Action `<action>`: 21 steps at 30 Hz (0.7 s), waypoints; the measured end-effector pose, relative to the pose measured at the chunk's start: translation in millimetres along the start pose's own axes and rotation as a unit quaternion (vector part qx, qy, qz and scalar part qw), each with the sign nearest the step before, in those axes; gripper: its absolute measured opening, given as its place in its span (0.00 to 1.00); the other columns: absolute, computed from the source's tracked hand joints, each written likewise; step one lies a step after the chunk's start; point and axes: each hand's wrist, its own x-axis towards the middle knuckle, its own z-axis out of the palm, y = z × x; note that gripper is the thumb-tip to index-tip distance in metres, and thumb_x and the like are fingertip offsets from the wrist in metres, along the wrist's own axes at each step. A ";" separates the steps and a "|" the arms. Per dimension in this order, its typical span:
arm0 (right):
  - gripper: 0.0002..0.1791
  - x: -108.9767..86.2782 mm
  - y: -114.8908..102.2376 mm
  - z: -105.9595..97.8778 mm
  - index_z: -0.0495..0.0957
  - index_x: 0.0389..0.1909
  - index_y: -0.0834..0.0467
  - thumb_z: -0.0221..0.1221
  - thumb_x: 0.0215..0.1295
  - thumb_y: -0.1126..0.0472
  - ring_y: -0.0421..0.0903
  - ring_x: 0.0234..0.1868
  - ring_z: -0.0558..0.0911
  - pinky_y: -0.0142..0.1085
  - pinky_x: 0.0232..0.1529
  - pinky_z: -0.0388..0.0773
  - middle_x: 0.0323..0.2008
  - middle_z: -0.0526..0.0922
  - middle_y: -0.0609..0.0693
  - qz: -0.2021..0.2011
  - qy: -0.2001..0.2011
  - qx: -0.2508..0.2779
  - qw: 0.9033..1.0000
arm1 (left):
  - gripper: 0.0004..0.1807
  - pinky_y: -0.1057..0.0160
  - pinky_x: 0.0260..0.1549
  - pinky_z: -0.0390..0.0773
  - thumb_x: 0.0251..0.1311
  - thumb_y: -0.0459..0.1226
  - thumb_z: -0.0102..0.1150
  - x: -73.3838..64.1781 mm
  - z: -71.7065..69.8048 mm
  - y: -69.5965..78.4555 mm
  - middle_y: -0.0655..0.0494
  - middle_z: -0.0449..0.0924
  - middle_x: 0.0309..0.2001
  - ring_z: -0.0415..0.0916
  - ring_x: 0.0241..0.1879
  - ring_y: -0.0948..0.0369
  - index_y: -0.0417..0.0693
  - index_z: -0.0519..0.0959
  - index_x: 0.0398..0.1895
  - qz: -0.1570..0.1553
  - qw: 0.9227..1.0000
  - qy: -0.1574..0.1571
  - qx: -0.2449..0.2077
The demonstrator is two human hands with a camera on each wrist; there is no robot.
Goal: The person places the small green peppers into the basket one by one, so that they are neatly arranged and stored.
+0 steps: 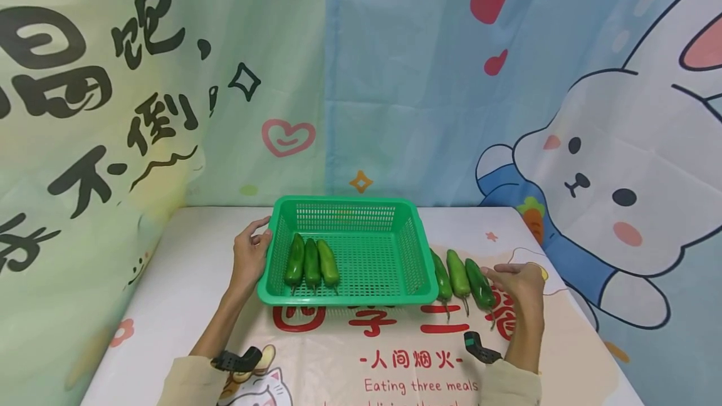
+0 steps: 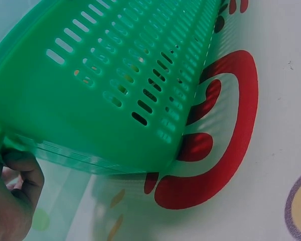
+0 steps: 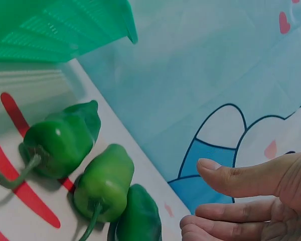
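A green plastic basket (image 1: 361, 299) stands in the middle of the table, three green peppers (image 1: 312, 263) side by side in its left part. My left hand (image 1: 251, 259) grips the basket's left rim; in the left wrist view the thumb and fingers of that hand (image 2: 15, 193) curl at the rim. Three more green peppers lie in a row right of the basket: one beside its wall (image 1: 442, 284), a lighter middle one (image 1: 459, 273) and a right one (image 1: 481, 285). Near the right pepper is my right hand (image 1: 521, 284). Its fingers (image 3: 236, 213) are extended, holding nothing, apart from the peppers in the right wrist view.
A printed cloth (image 1: 417, 346) with red characters covers the table (image 1: 186, 249). Behind it hangs a curtain (image 1: 395, 130) with hearts and a cartoon rabbit. A dark wrist device sits on each forearm.
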 end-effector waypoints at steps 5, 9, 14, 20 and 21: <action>0.32 3.8 7.5 -2.0 0.80 0.64 0.73 0.72 0.73 0.51 0.66 0.57 0.85 0.51 0.59 0.83 0.61 0.81 0.75 0.013 -0.007 -0.011 1.000 | 0.22 0.69 0.27 0.84 0.87 0.37 0.49 0.3 0.2 0.3 0.30 0.88 0.38 0.84 0.25 0.68 0.40 0.75 0.77 -0.001 1.000 0.002 0.002; 0.34 6.6 12.8 -1.4 0.79 0.66 0.73 0.71 0.73 0.50 0.70 0.63 0.79 0.64 0.70 0.74 0.64 0.78 0.77 0.025 -0.012 -0.017 0.999 | 0.22 0.69 0.28 0.84 0.87 0.37 0.49 0.4 0.4 -0.2 0.29 0.88 0.39 0.84 0.26 0.68 0.41 0.75 0.77 -0.004 1.000 0.003 0.000; 0.35 11.1 20.2 0.3 0.78 0.66 0.74 0.71 0.73 0.50 0.71 0.66 0.74 0.67 0.70 0.72 0.65 0.77 0.78 0.028 -0.020 -0.024 0.999 | 0.22 0.69 0.28 0.85 0.87 0.38 0.49 -0.2 1.0 -0.9 0.28 0.88 0.40 0.85 0.27 0.67 0.43 0.76 0.76 -0.005 1.000 0.003 -0.004; 0.35 17.2 28.2 5.1 0.78 0.67 0.73 0.70 0.73 0.49 0.69 0.64 0.74 0.63 0.68 0.77 0.67 0.74 0.77 0.037 -0.035 -0.033 0.998 | 0.22 0.69 0.28 0.84 0.87 0.39 0.49 0.7 0.5 -1.6 0.29 0.88 0.39 0.84 0.26 0.67 0.43 0.75 0.77 -0.003 1.000 0.001 0.001; 0.35 18.3 29.5 5.8 0.78 0.66 0.74 0.71 0.73 0.49 0.69 0.64 0.74 0.63 0.68 0.77 0.67 0.73 0.77 0.036 -0.037 -0.034 0.998 | 0.23 0.69 0.28 0.84 0.87 0.39 0.49 0.8 0.2 -1.3 0.29 0.88 0.39 0.84 0.26 0.67 0.43 0.75 0.77 -0.002 1.000 -0.001 0.002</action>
